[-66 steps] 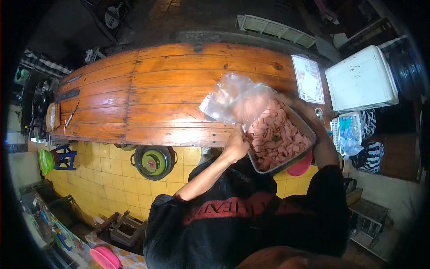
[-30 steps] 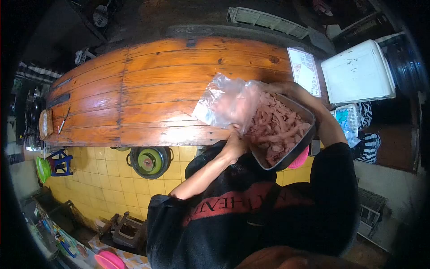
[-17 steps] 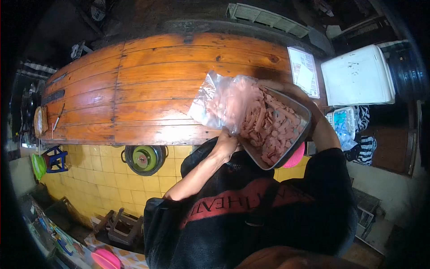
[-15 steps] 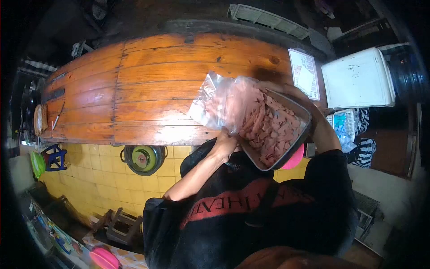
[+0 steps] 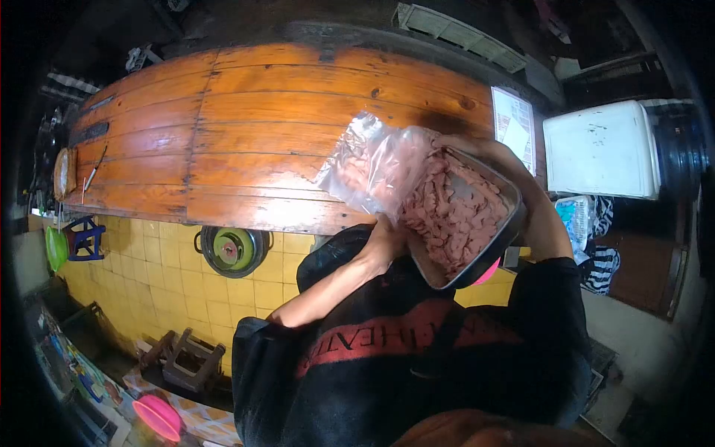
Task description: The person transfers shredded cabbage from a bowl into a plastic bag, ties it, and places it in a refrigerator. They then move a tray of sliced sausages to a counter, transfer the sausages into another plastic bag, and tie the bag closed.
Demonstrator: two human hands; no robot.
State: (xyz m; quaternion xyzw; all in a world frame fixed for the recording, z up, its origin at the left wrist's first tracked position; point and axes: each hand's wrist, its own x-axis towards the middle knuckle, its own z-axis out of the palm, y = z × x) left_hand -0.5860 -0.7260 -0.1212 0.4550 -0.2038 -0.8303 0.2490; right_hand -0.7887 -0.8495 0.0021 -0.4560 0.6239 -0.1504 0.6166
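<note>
Holding the plastic bag, left hand has fingers clenched on its edge; right hand fingers grasp the metal tray. Pink pieces fill both.

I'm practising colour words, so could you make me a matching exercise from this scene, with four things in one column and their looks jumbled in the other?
Things:
1. Plastic bag
2. Tray
3. Floor tiles
4. Large box

Looks:
A. Yellow
B. White, beyond the sheet of paper
C. Grey, holding pinkish pieces
D. See-through

Right pairs: 1-D, 2-C, 3-A, 4-B.
</note>
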